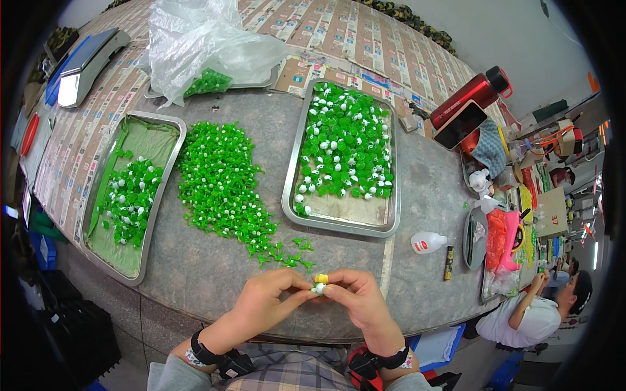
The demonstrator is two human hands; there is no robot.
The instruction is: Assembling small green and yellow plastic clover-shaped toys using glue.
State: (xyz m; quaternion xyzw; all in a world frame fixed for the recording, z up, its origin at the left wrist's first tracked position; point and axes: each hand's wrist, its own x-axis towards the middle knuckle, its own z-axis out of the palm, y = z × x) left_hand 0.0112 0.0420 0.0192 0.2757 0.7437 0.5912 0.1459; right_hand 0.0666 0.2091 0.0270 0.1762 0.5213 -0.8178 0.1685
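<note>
Near the table's front edge, my left hand and my right hand meet fingertip to fingertip, both pinching a tiny green-and-white plastic piece. A small yellow band shows at my right fingertips; whether it is worn or held, I cannot tell. Just beyond my hands, a heap of small green pieces with pale tips tapers toward me. Left of it, a metal tray contains green-and-white pieces. A fuller metal tray of similar pieces lies to the right.
Clear plastic bag over another tray at the back; scale at far left. To the right are a white squeeze bottle, a small dark cylinder, a phone and a red flask. A co-worker sits farther right.
</note>
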